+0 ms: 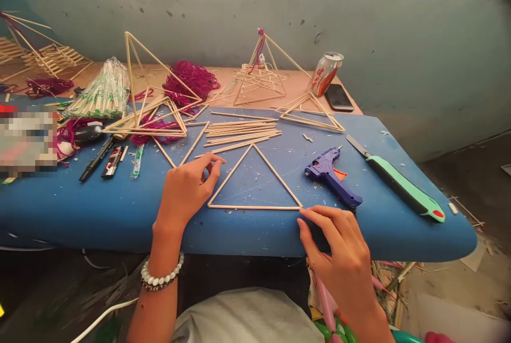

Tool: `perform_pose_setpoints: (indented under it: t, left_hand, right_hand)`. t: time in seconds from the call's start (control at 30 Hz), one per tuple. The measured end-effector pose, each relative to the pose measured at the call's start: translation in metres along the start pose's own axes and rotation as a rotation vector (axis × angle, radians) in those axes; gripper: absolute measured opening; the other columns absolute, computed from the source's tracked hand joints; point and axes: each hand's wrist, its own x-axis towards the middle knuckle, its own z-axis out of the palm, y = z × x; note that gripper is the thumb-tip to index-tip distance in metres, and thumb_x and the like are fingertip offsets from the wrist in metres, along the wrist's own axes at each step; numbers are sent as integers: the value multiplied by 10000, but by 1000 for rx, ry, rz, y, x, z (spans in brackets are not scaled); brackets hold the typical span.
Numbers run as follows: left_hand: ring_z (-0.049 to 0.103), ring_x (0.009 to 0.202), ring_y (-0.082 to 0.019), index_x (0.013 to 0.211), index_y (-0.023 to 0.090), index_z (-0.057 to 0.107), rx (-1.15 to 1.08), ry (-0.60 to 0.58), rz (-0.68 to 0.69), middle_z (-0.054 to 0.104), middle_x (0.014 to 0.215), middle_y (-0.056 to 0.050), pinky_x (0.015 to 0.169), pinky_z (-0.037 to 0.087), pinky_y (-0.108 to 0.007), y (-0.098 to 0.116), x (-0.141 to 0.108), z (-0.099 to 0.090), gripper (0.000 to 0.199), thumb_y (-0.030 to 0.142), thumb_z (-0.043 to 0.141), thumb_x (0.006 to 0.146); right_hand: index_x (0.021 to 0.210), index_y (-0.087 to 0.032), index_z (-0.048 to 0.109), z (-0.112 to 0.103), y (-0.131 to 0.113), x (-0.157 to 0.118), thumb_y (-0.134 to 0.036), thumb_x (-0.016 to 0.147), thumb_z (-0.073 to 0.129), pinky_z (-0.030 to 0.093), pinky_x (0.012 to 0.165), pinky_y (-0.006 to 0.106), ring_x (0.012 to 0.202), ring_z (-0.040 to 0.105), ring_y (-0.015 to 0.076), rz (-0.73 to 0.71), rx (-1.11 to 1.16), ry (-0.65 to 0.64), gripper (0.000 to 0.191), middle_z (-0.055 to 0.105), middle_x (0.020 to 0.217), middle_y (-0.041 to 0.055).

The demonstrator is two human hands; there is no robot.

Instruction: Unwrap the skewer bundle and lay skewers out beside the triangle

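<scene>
Flat on the blue padded surface lies a triangle of thin wooden sticks [255, 207]. At its lower right corner, my right hand [339, 244] has thumb and index fingertips closed in, the index touching the corner. My left hand [187, 189] hovers by the triangle's left side, its thumb and index tips brought together; whether something tiny sits between them is hidden. Just behind the triangle's top corner is a row of loose wooden sticks [239, 133]. A blue glue gun [333, 175] rests to the right, its nozzle pointing away from me.
Farther right lies a green-handled cutter [403, 186] with its blade exposed. Stick pyramids [261, 85], a tilted drink can [325, 74], a phone [339, 98] and purple yarn [191, 82] stand at the back. Black markers [98, 159] and bagged sticks [104, 90] occupy the left.
</scene>
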Motion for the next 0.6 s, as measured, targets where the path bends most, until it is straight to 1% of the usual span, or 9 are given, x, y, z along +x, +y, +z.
perform_pose_setpoints:
  t: [0.1,0.17,0.27,0.33,0.47,0.6]
  left_hand:
    - [563,589,-111,1000,245,718,-74,132,63,668,729,45,617,409,-250,0,-12,-2,158,269,564,976]
    - [598,705,-128,1002,225,708,-143,161,144,683,824,13,688,457,-253,-2,-25,-5,116,208,613,937]
    - [596,848,-164,989,225,708,-206,136,245,660,926,-26,787,494,-297,-6,-44,-10,147,155,701,860]
    - [565,852,-172,957,240,723,-201,118,272,629,940,-35,792,497,-316,-9,-50,-12,166,146,745,822]
    - [531,824,-179,867,247,734,-127,97,306,600,903,-42,764,493,-329,-15,-50,-12,126,143,766,803]
    - [542,818,-178,888,267,713,-118,79,344,650,898,-28,764,496,-332,-18,-46,-10,155,152,775,805]
  right_hand:
    - [1083,-158,683,3,0,11,-68,864,743,519,836,399,940,575,224,-55,-29,-19,244,639,1059,113]
    - [1078,-174,698,7,0,18,-74,851,759,518,863,414,979,569,239,-106,-50,-28,256,640,1089,114]
    - [1071,-188,707,12,2,27,-91,848,766,524,902,441,1020,563,258,-170,-34,-73,250,637,1104,112]
    - [1060,-182,708,16,4,32,-100,850,763,524,938,476,1044,559,272,-200,-10,-114,231,634,1109,120]
    - [1031,-180,707,21,5,38,-83,849,751,495,1019,564,1045,571,273,-252,40,-183,211,644,1095,122]
    - [1044,-191,698,24,3,40,-73,850,748,466,1067,606,1040,583,261,-256,59,-229,232,660,1089,107]
